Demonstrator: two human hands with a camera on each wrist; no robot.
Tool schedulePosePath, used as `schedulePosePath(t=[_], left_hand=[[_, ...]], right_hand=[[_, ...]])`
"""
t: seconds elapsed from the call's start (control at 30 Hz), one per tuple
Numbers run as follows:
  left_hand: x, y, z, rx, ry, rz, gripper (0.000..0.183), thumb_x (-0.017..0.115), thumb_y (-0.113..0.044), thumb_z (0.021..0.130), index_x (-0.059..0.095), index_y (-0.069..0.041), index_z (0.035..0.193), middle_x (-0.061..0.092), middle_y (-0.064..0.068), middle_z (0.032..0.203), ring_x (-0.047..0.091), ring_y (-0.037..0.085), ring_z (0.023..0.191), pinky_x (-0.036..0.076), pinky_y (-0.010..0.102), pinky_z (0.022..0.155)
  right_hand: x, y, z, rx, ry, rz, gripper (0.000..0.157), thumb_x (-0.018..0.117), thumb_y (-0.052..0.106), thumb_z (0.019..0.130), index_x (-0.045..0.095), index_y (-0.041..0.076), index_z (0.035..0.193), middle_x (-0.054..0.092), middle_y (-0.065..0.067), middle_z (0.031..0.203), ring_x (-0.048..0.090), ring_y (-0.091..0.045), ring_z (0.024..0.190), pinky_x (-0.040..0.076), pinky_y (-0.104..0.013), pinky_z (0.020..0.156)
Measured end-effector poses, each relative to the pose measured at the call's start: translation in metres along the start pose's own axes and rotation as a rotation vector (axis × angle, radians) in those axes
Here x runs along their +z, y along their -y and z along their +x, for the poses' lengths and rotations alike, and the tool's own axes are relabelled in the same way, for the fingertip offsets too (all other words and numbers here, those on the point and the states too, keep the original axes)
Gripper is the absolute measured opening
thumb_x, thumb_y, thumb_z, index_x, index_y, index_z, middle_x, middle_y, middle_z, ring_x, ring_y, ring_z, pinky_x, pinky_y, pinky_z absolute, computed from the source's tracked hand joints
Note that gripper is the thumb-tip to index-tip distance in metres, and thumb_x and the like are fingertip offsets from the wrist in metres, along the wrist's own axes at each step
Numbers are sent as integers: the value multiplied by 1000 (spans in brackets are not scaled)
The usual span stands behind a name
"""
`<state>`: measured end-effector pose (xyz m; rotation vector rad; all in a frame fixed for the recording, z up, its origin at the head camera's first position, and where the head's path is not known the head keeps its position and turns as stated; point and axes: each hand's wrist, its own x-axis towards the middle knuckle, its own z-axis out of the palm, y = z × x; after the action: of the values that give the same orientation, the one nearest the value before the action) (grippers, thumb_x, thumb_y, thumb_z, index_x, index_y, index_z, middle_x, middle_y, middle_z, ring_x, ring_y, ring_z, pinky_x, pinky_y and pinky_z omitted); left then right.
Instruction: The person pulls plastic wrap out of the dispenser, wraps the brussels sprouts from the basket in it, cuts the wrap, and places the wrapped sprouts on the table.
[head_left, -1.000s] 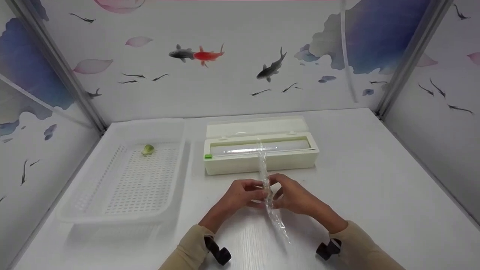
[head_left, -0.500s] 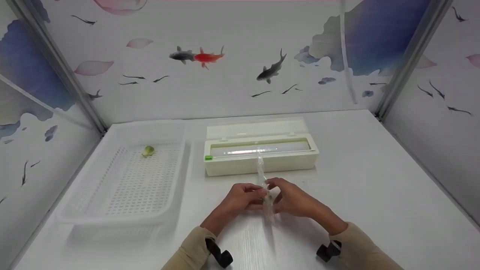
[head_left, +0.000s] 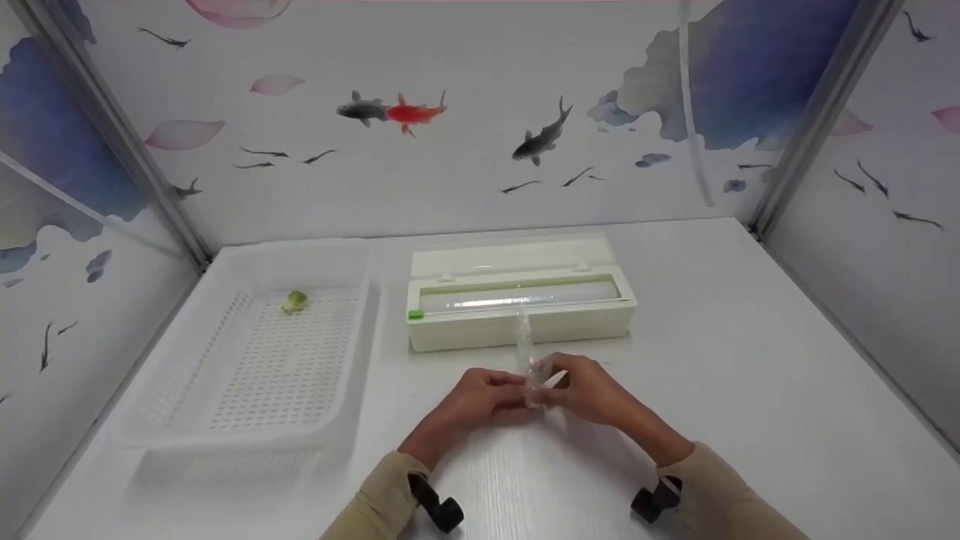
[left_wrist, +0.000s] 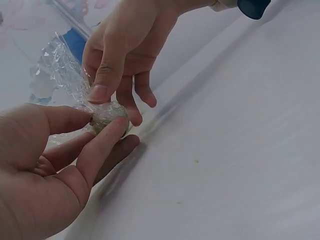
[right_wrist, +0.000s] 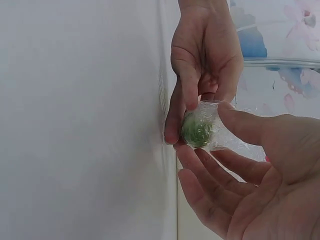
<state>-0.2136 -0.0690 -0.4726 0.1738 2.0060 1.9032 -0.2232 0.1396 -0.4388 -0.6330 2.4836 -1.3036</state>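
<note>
A small green Brussels sprout (right_wrist: 196, 131) is covered in clear plastic wrap (left_wrist: 59, 65) between the two hands. My left hand (head_left: 484, 397) holds it by thumb and fingertips, as the left wrist view shows. From the other side my right hand (head_left: 592, 391) pinches the wrap, its thumb on the film at the sprout's edge. Beyond the hands, the wrap's tail stretches as a narrow crinkled strip toward the cream wrap dispenser box (head_left: 525, 330), overlapping its front in the head view. The film hides part of the sprout.
The dispenser's lid stands raised at the back, and a green slider (head_left: 415, 314) sits at its left end. To the left, a white perforated basket (head_left: 225, 437) holds one bare sprout (head_left: 295, 301). Printed panels (head_left: 465, 187) enclose the white table.
The wrap's near end, which hung toward me past the hands, has been folded up over the sprout. My right fingers have closed in on the film; the left hand has barely moved.
</note>
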Motion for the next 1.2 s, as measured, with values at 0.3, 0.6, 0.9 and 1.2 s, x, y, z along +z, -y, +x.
schedulePosePath(t=[0.3, 0.6, 0.9, 1.2], left_hand=[[-1, 0, 0, 5, 12, -26, 30, 75, -5, 87, 73, 2, 117, 74, 17, 113, 73, 15, 95, 62, 30, 86], [-6, -5, -2, 46, 83, 165, 37, 77, -9, 85, 72, -5, 121, 76, 15, 109, 72, 12, 82, 62, 27, 70], [-2, 0, 1, 70, 13, 219, 27, 83, -14, 82, 78, -9, 108, 78, 8, 100, 70, 10, 78, 61, 25, 66], [-1, -2, 0, 65, -1, 258, 25, 79, -13, 85, 77, -8, 109, 77, 7, 100, 68, 12, 79, 62, 27, 69]], right_hand=[[-3, -4, 5, 108, -5, 81, 26, 79, 23, 86, 71, 6, 104, 71, -8, 102, 67, -13, 81, 57, -27, 64], [2, -5, 10, 189, 6, 111, 28, 82, 20, 82, 70, 4, 102, 71, -8, 97, 66, -14, 81, 55, -27, 65], [0, -8, 11, 209, 55, 126, 35, 84, 21, 81, 70, 3, 109, 70, -8, 102, 63, -15, 82, 55, -27, 67], [-7, -9, 9, 234, 143, 214, 43, 74, 24, 89, 62, 0, 123, 69, -12, 118, 71, -20, 94, 56, -26, 70]])
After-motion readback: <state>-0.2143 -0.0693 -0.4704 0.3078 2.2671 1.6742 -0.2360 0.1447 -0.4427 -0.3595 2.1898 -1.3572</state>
